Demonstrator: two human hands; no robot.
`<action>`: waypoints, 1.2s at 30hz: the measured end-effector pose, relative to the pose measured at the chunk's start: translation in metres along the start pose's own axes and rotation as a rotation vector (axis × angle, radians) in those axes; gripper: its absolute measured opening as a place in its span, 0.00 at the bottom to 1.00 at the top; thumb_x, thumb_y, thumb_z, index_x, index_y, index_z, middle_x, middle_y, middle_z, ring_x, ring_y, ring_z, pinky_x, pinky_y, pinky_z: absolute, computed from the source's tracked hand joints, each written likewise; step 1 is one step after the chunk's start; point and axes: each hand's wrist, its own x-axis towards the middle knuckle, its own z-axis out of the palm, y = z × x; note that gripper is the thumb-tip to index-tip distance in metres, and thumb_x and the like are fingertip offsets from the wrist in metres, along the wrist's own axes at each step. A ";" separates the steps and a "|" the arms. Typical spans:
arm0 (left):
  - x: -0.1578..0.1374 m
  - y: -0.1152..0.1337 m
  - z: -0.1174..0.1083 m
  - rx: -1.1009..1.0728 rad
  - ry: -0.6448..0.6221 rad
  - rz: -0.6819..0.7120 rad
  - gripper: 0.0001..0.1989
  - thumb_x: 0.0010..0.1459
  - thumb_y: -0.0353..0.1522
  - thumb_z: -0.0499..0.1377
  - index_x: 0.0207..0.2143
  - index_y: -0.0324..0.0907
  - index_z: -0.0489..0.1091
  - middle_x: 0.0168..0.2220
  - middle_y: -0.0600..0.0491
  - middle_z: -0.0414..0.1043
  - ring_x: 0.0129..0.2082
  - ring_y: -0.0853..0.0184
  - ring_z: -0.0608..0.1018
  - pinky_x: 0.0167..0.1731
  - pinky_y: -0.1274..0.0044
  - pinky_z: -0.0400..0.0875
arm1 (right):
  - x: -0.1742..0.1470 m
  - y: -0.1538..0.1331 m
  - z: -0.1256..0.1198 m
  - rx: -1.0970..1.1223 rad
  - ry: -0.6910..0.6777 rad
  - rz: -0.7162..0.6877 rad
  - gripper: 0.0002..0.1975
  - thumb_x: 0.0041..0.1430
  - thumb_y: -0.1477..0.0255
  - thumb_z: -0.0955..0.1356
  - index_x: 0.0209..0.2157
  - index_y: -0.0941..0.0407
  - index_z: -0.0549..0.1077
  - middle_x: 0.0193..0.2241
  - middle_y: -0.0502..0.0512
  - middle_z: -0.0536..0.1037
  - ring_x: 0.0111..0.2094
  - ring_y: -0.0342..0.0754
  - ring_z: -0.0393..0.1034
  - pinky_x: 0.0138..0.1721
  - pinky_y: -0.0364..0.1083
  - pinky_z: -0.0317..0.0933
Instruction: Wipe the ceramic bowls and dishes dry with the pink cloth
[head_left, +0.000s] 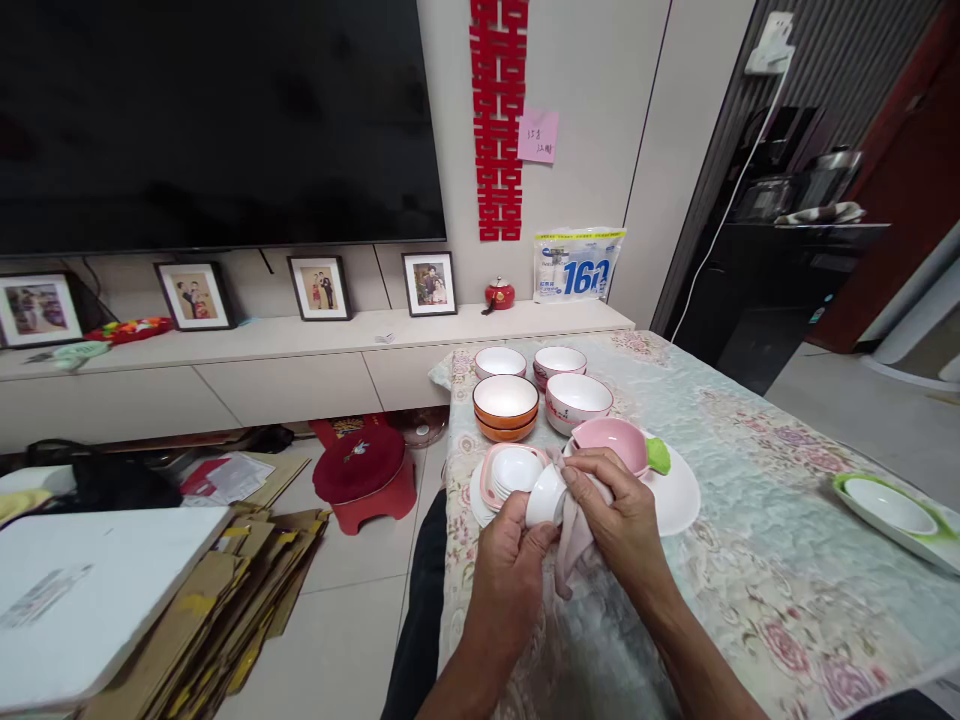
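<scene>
My left hand (511, 560) grips a small white bowl (546, 497) by its side, above the near edge of the table. A pale pink cloth (576, 545) is bunched in my right hand (616, 510) and pressed against the bowl, with its end hanging down. Just beyond my left hand, small white bowls (517, 467) are stacked on a pink-rimmed square dish (491, 487). A pink bowl with a green handle (613, 440) rests by a white plate (679, 492), partly hidden behind my right hand.
Orange bowls (505, 412) and red-patterned white bowls (579, 398) stand farther back on the flowered tablecloth (772, 560). Green-rimmed dishes (892, 505) lie at the right edge. On the floor to the left are a red stool (367, 475), flattened cardboard (225, 600) and a white foam box (97, 590).
</scene>
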 end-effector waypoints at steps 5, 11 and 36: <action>0.002 0.002 0.004 -0.109 -0.045 -0.061 0.17 0.52 0.35 0.65 0.44 0.40 0.74 0.34 0.51 0.80 0.28 0.66 0.78 0.30 0.76 0.72 | -0.017 -0.012 0.004 -0.080 -0.033 -0.089 0.07 0.63 0.76 0.68 0.40 0.54 0.79 0.37 0.56 0.74 0.39 0.47 0.72 0.40 0.46 0.67; 0.000 0.002 0.005 -0.114 -0.053 -0.002 0.16 0.53 0.32 0.65 0.46 0.41 0.76 0.43 0.48 0.80 0.44 0.59 0.79 0.47 0.71 0.71 | -0.016 -0.015 -0.001 -0.078 -0.142 -0.156 0.07 0.63 0.76 0.67 0.38 0.55 0.78 0.36 0.56 0.73 0.38 0.47 0.71 0.39 0.45 0.66; -0.005 -0.006 0.009 -0.457 0.053 -0.123 0.22 0.50 0.35 0.69 0.48 0.40 0.74 0.47 0.44 0.79 0.50 0.56 0.78 0.53 0.68 0.69 | -0.023 -0.019 0.001 -0.189 -0.176 -0.126 0.06 0.65 0.79 0.63 0.36 0.56 0.70 0.33 0.54 0.73 0.37 0.47 0.68 0.39 0.45 0.63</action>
